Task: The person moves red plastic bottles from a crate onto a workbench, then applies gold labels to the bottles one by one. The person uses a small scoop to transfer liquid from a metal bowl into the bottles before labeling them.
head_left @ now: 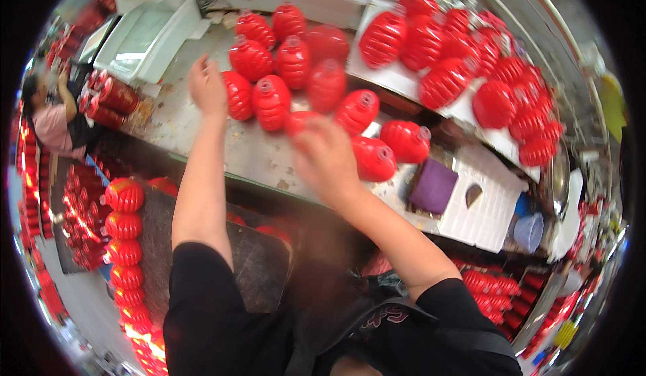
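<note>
Several shiny red ribbed plastic lantern bodies, rounded and with short clear necks, stand or lie on the metal worktable. My left hand is raised at their left side, fingers slightly apart and nothing visible in it. Close by it is one red lantern body. Motion smears my right hand, which is over the near side of the group. A blurred red lantern body shows at its fingertips; whether the fingers grip it is unclear. Two more blurred red bodies are farther back.
More red bodies crowd a white raised shelf at the back right. On the right are a purple block, a white ribbed tray and a blue cup. White bins stand far left, near another person. Red lanterns form a column at left.
</note>
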The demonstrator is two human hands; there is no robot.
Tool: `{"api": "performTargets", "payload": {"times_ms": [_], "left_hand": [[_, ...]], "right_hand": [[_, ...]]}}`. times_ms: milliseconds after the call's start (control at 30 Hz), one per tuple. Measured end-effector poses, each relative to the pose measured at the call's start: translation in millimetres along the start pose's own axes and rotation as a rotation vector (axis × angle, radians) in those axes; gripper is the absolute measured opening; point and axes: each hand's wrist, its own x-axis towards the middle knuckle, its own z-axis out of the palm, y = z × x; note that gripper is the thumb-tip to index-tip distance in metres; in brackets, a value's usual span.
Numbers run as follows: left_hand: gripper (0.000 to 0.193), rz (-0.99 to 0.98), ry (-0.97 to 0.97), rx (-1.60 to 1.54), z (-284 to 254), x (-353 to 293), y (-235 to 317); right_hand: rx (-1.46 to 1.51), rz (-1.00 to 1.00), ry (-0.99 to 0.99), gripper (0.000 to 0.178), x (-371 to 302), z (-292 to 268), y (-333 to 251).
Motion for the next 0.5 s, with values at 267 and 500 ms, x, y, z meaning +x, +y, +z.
{"api": "performTargets", "payload": {"times_ms": [267,500], "left_hand": [[0.027,-0.015,-0.677,-0.038,-122,-188,96],[0.022,-0.369,-1.217,-0.121,-162,-416,187]], "right_hand": [[-0.018,0.382,-0.240,0.043,-300,-217,-67],[-0.315,1.213,-0.201,0.047,-656,-360,-214]]}}
